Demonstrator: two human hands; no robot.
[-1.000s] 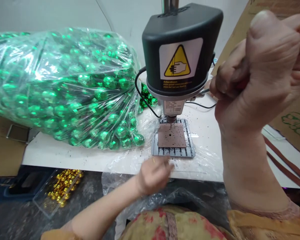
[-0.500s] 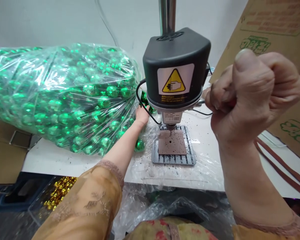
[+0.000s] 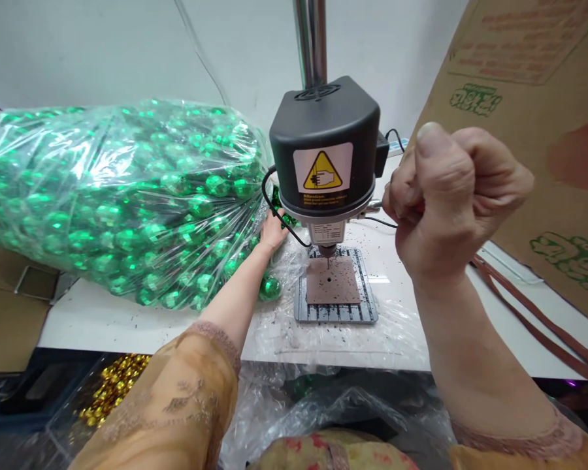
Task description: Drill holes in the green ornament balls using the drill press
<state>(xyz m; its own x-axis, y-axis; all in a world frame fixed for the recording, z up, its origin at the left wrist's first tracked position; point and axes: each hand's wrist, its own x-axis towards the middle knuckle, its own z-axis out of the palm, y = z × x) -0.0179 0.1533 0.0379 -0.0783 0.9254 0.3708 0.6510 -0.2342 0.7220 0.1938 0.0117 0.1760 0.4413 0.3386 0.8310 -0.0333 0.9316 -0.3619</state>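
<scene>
A black bench drill press [image 3: 330, 124] with a yellow hand-warning label stands in front of me. My right hand [image 3: 451, 196] is closed in a fist at the drill's metal lever [image 3: 373, 206], whose end disappears into the fingers. Under the bit, a brown board [image 3: 332, 290] with one dark hole lies on the slotted metal base [image 3: 367, 312]. The bit tip is above the board. My left hand [image 3: 273, 230] reaches to the open mouth of a clear plastic bag [image 3: 127, 150] of shiny green balls [image 3: 218, 185]. Its fingertips are hidden among the green pieces behind a black cable.
Dark shavings dot the base and the white tabletop [image 3: 396, 261]. A large cardboard box [image 3: 519, 150] leans at the right, with brown straps [image 3: 529, 310] beside it. Gold beads [image 3: 108, 388] lie in a clear bag below the table's left edge. Crumpled plastic film [image 3: 284, 320] covers the front edge.
The view has shifted slightly, so the drill and my right fist appear farther left and smaller. My right hand stays on the lever and my left hand stays at the bag's mouth.
</scene>
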